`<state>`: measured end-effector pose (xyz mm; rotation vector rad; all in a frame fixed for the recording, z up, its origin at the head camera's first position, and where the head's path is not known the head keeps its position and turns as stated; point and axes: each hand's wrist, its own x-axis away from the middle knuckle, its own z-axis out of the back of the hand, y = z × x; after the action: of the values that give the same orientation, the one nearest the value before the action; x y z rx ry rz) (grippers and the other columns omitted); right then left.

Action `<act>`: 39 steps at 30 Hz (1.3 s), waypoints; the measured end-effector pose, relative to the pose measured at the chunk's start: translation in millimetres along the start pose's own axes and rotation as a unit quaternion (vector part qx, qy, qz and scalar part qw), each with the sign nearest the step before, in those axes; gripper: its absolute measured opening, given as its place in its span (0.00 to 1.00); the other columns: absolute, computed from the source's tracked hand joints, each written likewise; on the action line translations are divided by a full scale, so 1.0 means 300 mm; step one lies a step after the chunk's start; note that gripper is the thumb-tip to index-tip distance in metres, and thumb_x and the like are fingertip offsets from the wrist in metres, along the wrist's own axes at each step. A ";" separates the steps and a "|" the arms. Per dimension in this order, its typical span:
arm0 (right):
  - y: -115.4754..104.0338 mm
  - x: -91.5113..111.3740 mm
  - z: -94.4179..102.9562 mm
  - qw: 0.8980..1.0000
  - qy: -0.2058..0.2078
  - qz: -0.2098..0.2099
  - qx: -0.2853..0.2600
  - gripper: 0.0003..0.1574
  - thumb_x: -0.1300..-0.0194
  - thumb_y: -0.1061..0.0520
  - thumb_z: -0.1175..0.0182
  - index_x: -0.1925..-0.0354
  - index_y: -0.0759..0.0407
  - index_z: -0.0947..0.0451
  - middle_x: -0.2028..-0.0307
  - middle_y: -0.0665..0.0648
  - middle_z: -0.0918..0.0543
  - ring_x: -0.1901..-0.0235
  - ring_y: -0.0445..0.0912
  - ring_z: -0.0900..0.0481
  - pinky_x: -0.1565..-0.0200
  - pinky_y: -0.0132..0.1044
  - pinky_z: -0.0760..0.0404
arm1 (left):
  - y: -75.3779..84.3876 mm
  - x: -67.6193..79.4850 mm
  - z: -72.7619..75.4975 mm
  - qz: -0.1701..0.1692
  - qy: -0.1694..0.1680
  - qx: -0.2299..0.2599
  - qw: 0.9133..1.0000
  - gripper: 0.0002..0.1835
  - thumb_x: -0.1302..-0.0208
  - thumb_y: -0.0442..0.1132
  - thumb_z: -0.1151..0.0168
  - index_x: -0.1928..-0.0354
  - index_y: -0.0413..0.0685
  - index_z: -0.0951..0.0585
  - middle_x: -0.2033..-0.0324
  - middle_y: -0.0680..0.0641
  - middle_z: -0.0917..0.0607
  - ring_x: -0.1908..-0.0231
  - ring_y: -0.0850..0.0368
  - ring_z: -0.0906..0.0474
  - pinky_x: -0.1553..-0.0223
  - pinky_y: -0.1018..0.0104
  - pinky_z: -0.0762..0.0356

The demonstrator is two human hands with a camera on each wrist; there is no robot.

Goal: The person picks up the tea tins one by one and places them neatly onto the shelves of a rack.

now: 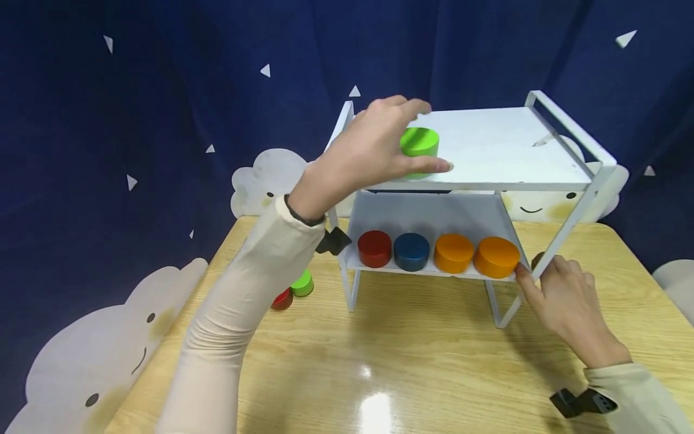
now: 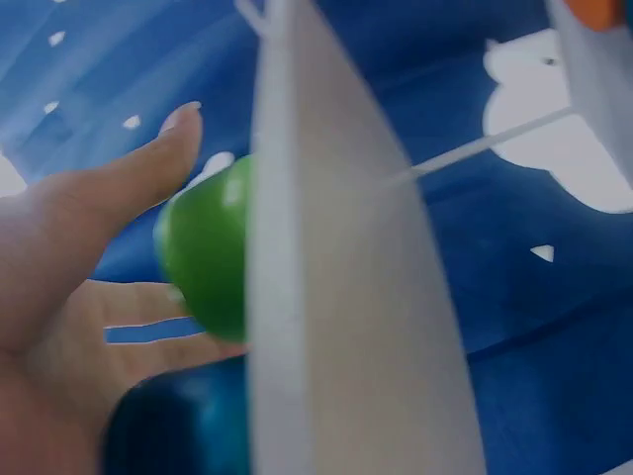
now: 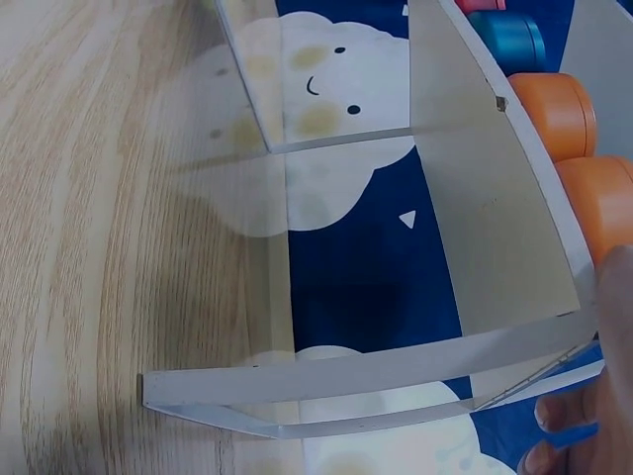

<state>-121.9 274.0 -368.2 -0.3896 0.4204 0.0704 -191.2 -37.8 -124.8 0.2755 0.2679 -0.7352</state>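
Observation:
A green cylindrical block (image 1: 420, 141) stands on the upper board of a white two-tier rack (image 1: 499, 147). My left hand (image 1: 374, 144) is around this block with thumb and fingers spread; in the left wrist view the thumb is apart from its side. A dark blue block (image 2: 183, 426) is beside the green one there, hidden behind the hand in the head view. My right hand (image 1: 572, 295) grips the rack's right front leg, thumb at the lower shelf's corner. Along that shelf's front edge sit a red block (image 1: 374, 249), a blue block (image 1: 411, 252) and two orange blocks (image 1: 453, 254).
On the wooden table (image 1: 325, 361), left of the rack, lie another green block (image 1: 302, 283) and another red block (image 1: 282, 299), partly hidden by my left sleeve (image 1: 233, 319). Behind the table hangs a dark blue curtain (image 1: 217, 72) with white triangles and clouds.

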 end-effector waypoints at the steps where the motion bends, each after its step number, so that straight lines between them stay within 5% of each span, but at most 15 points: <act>1: -0.001 -0.001 0.000 1.000 0.000 -0.001 0.000 0.28 0.28 0.41 0.54 0.73 0.60 0.26 0.76 0.61 0.26 0.75 0.61 0.30 0.76 0.47 0.43 | -0.006 0.011 0.008 -0.004 0.023 0.013 1.000 0.41 0.45 0.63 0.34 0.34 0.46 0.29 0.44 0.48 0.23 0.51 0.59 0.27 0.54 0.77 0.30; 3: 0.001 -0.006 0.002 1.000 0.004 0.001 0.001 0.28 0.28 0.41 0.53 0.73 0.60 0.26 0.76 0.61 0.26 0.75 0.61 0.30 0.77 0.47 0.43 | -0.027 0.043 0.026 -0.011 0.086 0.047 0.995 0.38 0.43 0.60 0.34 0.36 0.45 0.28 0.40 0.48 0.24 0.44 0.59 0.29 0.46 0.77 0.35; 5: 0.002 -0.011 0.004 1.000 0.010 0.003 0.001 0.28 0.28 0.41 0.53 0.73 0.60 0.25 0.76 0.61 0.26 0.75 0.61 0.30 0.77 0.47 0.42 | -0.065 0.087 0.035 -0.017 0.173 0.085 0.981 0.31 0.39 0.55 0.35 0.40 0.42 0.24 0.42 0.47 0.22 0.41 0.59 0.30 0.41 0.76 0.38; 9: 0.005 -0.001 -0.007 1.000 0.020 0.006 -0.005 0.30 0.28 0.40 0.54 0.74 0.61 0.24 0.76 0.61 0.25 0.75 0.62 0.29 0.78 0.49 0.41 | -0.199 0.184 -0.014 -0.006 0.346 0.161 0.924 0.16 0.34 0.43 0.39 0.52 0.37 0.18 0.55 0.44 0.16 0.51 0.59 0.22 0.48 0.70 0.28; 11: 0.008 0.016 -0.012 1.000 0.021 0.002 -0.009 0.32 0.27 0.39 0.55 0.74 0.61 0.24 0.76 0.62 0.25 0.75 0.62 0.29 0.78 0.50 0.41 | -0.282 0.240 -0.078 0.042 0.378 0.181 0.907 0.14 0.33 0.41 0.41 0.55 0.36 0.18 0.59 0.43 0.16 0.56 0.58 0.20 0.54 0.67 0.24; 13: 0.009 0.030 -0.018 1.000 0.022 -0.002 -0.015 0.33 0.26 0.38 0.56 0.74 0.61 0.24 0.76 0.61 0.25 0.75 0.62 0.29 0.78 0.50 0.40 | -0.368 0.306 -0.161 0.113 0.361 0.197 0.904 0.14 0.32 0.41 0.42 0.55 0.36 0.18 0.59 0.42 0.16 0.57 0.53 0.19 0.56 0.63 0.21; 16: 0.005 0.034 -0.019 0.999 0.028 0.005 -0.018 0.31 0.26 0.39 0.56 0.75 0.59 0.25 0.76 0.61 0.25 0.75 0.62 0.29 0.78 0.50 0.40 | -0.473 0.418 -0.307 0.217 0.275 0.193 0.917 0.15 0.31 0.42 0.44 0.54 0.36 0.19 0.55 0.39 0.17 0.54 0.46 0.20 0.55 0.55 0.22; 21: -0.006 0.021 -0.014 0.999 0.032 0.010 -0.020 0.28 0.26 0.42 0.57 0.76 0.58 0.26 0.76 0.61 0.25 0.73 0.64 0.29 0.77 0.51 0.41 | -0.541 0.572 -0.554 0.287 0.154 0.153 0.933 0.18 0.32 0.41 0.43 0.47 0.34 0.23 0.47 0.33 0.24 0.45 0.36 0.31 0.45 0.44 0.33; 24: -0.010 0.017 -0.012 0.999 0.027 0.005 -0.025 0.30 0.25 0.41 0.59 0.73 0.59 0.26 0.73 0.63 0.24 0.70 0.66 0.29 0.75 0.52 0.41 | -0.547 0.639 -0.651 0.317 0.087 0.125 0.936 0.24 0.34 0.43 0.40 0.41 0.34 0.27 0.41 0.31 0.30 0.40 0.31 0.38 0.42 0.38 0.39; 31: -0.017 0.012 -0.009 0.999 0.022 0.006 -0.027 0.31 0.25 0.40 0.60 0.69 0.62 0.25 0.71 0.64 0.23 0.68 0.67 0.29 0.73 0.51 0.41 | -0.565 0.730 -0.751 0.343 0.024 0.146 0.928 0.36 0.41 0.42 0.31 0.36 0.32 0.33 0.39 0.28 0.33 0.39 0.28 0.40 0.45 0.35 0.36; 39: -0.023 0.008 -0.016 0.999 0.023 0.007 -0.031 0.29 0.25 0.42 0.58 0.66 0.64 0.24 0.67 0.66 0.22 0.67 0.66 0.29 0.72 0.52 0.41 | -0.568 0.757 -0.762 0.370 0.096 0.148 0.912 0.32 0.52 0.28 0.26 0.44 0.29 0.27 0.52 0.28 0.25 0.50 0.33 0.27 0.50 0.44 0.26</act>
<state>-120.7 265.8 -370.8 -0.4494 0.4668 0.0878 -179.7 -221.8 -439.2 0.6942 0.2130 0.0141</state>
